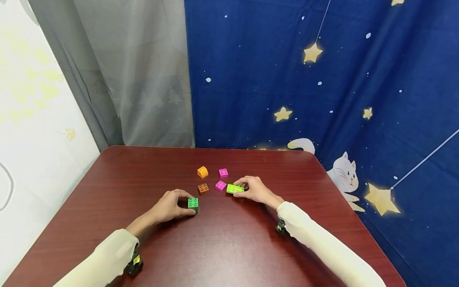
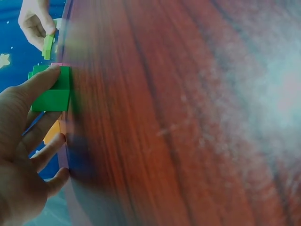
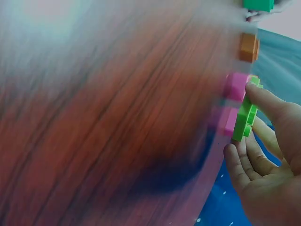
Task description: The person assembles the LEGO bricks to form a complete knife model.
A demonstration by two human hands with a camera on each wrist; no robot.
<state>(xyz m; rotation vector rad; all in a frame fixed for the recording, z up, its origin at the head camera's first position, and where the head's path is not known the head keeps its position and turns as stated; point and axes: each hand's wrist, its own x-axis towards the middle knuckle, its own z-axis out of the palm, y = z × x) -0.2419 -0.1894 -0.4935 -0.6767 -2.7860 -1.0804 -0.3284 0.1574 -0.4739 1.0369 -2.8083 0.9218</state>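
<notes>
1. A dark red-brown wooden table [image 1: 229, 247] is seen from above, with two bare hands in white sleeves [image 1: 322, 243] reached over it from the near side.
2. A green brick [image 1: 193, 204], topped by four studs, is pinched between the thumb and fingers of the left hand [image 1: 170, 207]; in the left wrist view, the lower fingers are held apart from one another. The brick is placed nearer the person than the other bricks.
3. A lime brick [image 1: 235, 189], longer than the green one, is pinched by the thumb and fingers of the right hand [image 1: 254, 189]. Whether it is lifted off the wood cannot be told.
4. Between and beyond the hands, four loose bricks are set out in a loose square: an orange brick [image 1: 202, 172] with a curved side at far left, a far pink brick [image 1: 223, 173] at far right, a brown brick [image 1: 203, 188] at near left, and a near pink brick [image 1: 220, 185] just beside the lime one.
5. Behind the table, a grey curtain [image 1: 154, 71] is hung beside a blue curtain [image 1: 244, 71] printed with yellow stars and a white cat [image 1: 345, 173].
</notes>
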